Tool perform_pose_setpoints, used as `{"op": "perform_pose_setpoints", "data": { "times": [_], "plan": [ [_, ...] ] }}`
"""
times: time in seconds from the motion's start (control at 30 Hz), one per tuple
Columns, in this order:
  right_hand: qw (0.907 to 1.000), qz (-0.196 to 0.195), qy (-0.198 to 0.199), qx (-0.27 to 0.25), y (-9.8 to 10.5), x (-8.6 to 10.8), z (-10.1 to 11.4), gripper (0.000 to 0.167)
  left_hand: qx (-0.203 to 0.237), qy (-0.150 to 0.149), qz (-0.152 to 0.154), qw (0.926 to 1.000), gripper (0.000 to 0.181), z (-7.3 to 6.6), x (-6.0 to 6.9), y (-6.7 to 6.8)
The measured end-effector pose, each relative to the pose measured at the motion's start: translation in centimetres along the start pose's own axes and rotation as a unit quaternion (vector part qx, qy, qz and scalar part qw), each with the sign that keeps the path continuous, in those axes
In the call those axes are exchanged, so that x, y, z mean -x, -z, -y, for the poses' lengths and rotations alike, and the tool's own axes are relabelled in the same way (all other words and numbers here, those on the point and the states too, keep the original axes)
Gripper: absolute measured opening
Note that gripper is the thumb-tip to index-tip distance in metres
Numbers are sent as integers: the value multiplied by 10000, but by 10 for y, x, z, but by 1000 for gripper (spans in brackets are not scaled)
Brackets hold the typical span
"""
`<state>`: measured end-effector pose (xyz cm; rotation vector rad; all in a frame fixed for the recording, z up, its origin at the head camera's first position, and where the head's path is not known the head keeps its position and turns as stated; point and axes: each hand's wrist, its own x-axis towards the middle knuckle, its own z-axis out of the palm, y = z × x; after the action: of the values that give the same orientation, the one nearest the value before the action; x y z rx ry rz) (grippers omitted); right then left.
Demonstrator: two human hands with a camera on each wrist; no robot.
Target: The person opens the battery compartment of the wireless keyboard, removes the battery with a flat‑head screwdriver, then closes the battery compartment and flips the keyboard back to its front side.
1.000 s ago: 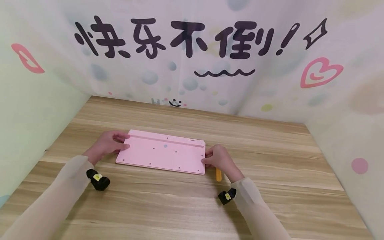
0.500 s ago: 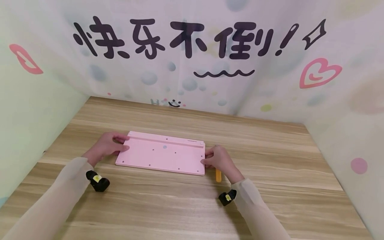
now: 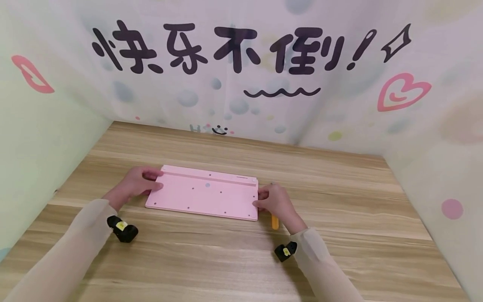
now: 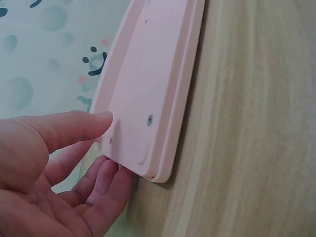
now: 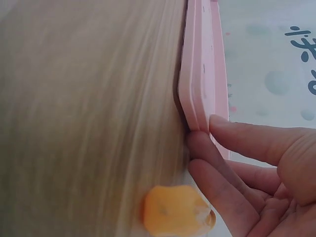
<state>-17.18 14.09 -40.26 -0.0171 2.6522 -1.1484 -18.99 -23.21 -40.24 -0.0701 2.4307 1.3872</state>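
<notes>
A pink keyboard point(image 3: 203, 197) lies underside up, showing small dark screws, a raised bar along its far edge and a pale round spot. At its left end my left hand point(image 3: 133, 184) pinches it; in the left wrist view the thumb is on the upper face and the fingers are at the edge below. My right hand point(image 3: 278, 202) grips the other end, thumb on top and fingers under the edge. Beside that hand an orange handle point(image 3: 275, 222) lies on the table, its far part hidden by the hand.
The wood-grain table point(image 3: 211, 260) runs back to a printed curtain point(image 3: 241, 113) with large dark characters. Pale panels close off both sides. Black wrist cameras point(image 3: 124, 230) sit at both cuffs.
The keyboard and both hands stay almost where they were. Only a slight shift of the whole head view and of the right wrist shows.
</notes>
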Motion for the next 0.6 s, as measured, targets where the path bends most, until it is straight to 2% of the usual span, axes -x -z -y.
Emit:
{"op": "perform_pose_setpoints", "data": {
  "times": [0.17, 0.37, 0.6],
  "plan": [
    [9998, -93, 83, 153, -1, 1, 0, 36, 17, -134, -3, 9999, 51, -6, 1, 3],
    [9984, -260, 302, 390, -2, 1, -1, 39, 118, -138, -52, 9998, 50, -17, -2, 5],
    [9988, -208, 362, 238, -2, 1, -1, 41, 200, -154, 244, 9994, 52, -37, -7, 0]
  ]
}}
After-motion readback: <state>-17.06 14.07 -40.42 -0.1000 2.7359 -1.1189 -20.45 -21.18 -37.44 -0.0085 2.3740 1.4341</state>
